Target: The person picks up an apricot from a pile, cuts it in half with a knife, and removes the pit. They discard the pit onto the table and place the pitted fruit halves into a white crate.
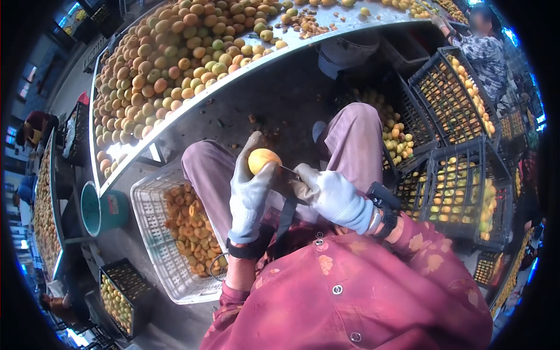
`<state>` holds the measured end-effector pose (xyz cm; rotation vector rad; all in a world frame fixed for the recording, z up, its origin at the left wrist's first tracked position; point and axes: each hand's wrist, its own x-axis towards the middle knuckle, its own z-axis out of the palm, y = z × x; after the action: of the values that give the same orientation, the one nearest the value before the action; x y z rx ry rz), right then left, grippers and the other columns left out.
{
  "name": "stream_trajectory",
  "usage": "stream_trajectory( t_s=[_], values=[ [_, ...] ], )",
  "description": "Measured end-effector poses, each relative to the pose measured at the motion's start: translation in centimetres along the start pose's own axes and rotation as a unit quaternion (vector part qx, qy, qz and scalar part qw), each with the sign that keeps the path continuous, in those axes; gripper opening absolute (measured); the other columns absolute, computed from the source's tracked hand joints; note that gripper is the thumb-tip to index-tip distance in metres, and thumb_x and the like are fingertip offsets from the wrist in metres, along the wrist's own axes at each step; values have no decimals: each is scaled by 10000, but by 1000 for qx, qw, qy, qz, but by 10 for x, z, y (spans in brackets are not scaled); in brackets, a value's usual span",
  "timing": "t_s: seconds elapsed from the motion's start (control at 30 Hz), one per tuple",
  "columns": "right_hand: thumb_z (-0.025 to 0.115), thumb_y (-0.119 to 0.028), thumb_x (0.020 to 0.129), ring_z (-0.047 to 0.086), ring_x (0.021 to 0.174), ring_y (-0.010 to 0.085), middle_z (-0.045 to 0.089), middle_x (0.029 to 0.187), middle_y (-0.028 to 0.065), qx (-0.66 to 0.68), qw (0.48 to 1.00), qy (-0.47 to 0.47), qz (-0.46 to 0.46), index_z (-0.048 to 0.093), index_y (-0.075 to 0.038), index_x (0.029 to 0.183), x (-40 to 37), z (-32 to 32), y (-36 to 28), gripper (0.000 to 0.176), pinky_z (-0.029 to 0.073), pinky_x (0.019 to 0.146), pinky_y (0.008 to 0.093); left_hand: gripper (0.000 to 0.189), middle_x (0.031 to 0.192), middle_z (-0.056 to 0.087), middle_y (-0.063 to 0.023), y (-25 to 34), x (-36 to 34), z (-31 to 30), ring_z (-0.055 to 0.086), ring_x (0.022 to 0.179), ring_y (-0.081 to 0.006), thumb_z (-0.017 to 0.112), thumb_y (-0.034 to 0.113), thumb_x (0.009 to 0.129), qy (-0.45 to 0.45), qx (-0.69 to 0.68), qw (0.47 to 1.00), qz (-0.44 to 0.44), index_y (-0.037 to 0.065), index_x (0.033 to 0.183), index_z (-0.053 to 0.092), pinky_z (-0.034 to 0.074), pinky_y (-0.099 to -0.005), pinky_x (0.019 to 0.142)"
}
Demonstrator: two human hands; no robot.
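Observation:
Held up over my lap, a yellow-orange apricot rests in the gloved fingers of my left hand, thumb along its lower side. My right hand, also gloved, is closed around a small knife; its thin blade points at the apricot's lower right, and the handle is hidden in my fist. Beside my left leg stands a white plastic basket with pitted apricot halves in it.
A metal-edged table ahead bears a big heap of whole apricots. Black crates of apricots stack up at right, near another person. A teal bucket and a black crate stand at left. A white bucket is under the table.

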<state>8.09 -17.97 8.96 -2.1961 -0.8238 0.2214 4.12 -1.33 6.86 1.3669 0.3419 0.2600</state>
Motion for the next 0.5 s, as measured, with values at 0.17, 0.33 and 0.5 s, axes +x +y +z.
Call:
stream_trajectory(
  t_s=[0.17,0.33,0.5],
  values=[
    [555,-307,951,626,682,425,612,700,226,-17,993,-79,81,540,-43,1015,-1,-1,-14,272,472,560,490,474,1135,627,-112,5,-6,0,610,999,-153,629,244,930,-29,-69,997,-36,-5,1317,515,500,-273,891],
    [545,-323,959,641,661,407,624,694,219,-7,999,4,44,538,-24,1086,0,18,-6,325,495,528,469,658,1085,629,-193,-3,-6,20,611,1020,-297,506,484,971,-8,-361,916,-174,-97,1279,495,492,-382,931],
    [560,-292,948,631,699,441,640,752,239,-6,997,-17,78,539,-60,1074,2,15,-1,265,498,555,500,591,1087,641,-146,-10,-9,9,620,990,-223,540,459,966,-19,-284,943,-171,-40,1284,521,494,-329,908]
  ],
)
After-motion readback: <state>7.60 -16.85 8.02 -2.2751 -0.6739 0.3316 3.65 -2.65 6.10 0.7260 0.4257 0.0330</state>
